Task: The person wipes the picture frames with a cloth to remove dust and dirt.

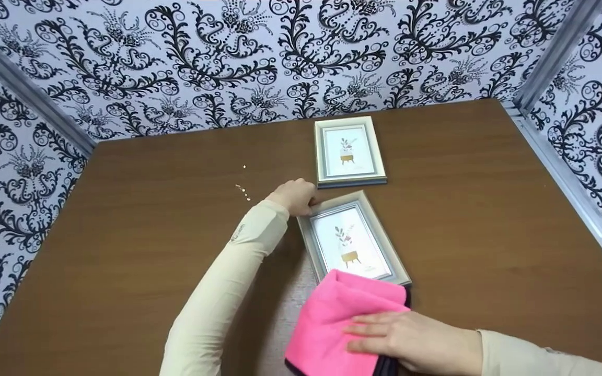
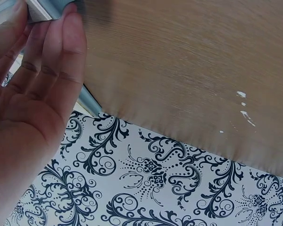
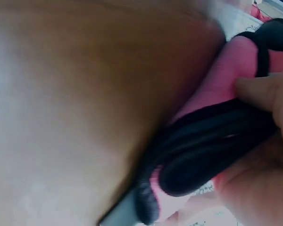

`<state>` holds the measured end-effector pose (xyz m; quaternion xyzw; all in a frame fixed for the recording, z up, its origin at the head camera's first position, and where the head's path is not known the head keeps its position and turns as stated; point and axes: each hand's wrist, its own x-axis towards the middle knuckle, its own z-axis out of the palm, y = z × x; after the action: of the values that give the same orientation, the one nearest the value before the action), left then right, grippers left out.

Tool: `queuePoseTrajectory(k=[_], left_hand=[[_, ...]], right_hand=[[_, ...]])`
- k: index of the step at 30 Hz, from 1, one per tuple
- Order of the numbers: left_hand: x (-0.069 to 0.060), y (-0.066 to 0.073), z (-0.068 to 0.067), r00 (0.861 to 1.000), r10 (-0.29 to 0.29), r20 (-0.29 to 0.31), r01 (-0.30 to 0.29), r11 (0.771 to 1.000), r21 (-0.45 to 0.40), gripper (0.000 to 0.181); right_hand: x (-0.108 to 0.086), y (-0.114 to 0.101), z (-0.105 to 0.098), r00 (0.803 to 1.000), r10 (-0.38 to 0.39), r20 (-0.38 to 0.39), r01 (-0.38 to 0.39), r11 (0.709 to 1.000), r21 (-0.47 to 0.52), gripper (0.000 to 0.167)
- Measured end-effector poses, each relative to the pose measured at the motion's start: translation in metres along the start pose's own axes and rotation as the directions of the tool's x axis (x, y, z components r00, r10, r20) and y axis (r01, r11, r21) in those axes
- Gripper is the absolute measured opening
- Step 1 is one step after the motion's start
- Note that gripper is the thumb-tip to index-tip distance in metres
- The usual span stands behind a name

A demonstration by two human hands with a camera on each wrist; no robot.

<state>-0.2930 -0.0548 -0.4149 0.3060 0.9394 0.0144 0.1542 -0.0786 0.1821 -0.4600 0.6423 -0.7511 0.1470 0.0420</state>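
Observation:
A picture frame (image 1: 350,243) with a pale border and a plant print is slightly tilted off the table in the head view. My left hand (image 1: 294,197) grips its far left corner; the left wrist view shows the fingers and thumb around that frame corner (image 2: 40,12). Against the frame's near end lies a folded pink cloth (image 1: 332,318) with black edging, covering that end. My right hand (image 1: 411,337) holds the cloth from above, fingers spread over it. In the right wrist view the thumb and fingers pinch the folded cloth (image 3: 212,146).
A second, similar picture frame (image 1: 349,151) lies just beyond the first, near the back wall. Small pale chips (image 1: 243,190) mark the brown table (image 1: 149,235) on the left. Patterned panels (image 1: 290,62) enclose the back and both sides.

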Motion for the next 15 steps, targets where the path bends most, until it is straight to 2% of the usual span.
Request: queuePoseTrajectory(k=[5,10,15], left_hand=[[-0.001,0.000,0.001,1.000,0.008,0.011,-0.008,1.000,-0.015,0.034],[0.000,0.000,0.001,1.000,0.026,0.006,-0.026,1.000,-0.004,0.036],[-0.001,-0.002,0.001,0.999,0.039,-0.026,-0.039,0.999,-0.001,0.036]], right_hand=[[-0.014,0.005,-0.013,0.993,0.100,-0.057,-0.096,0.993,0.073,0.057],[-0.041,0.013,-0.027,0.971,0.226,-0.079,-0.216,0.969,0.118,0.068],[-0.061,0.023,-0.034,0.967,0.244,-0.079,-0.236,0.967,0.099,0.066]])
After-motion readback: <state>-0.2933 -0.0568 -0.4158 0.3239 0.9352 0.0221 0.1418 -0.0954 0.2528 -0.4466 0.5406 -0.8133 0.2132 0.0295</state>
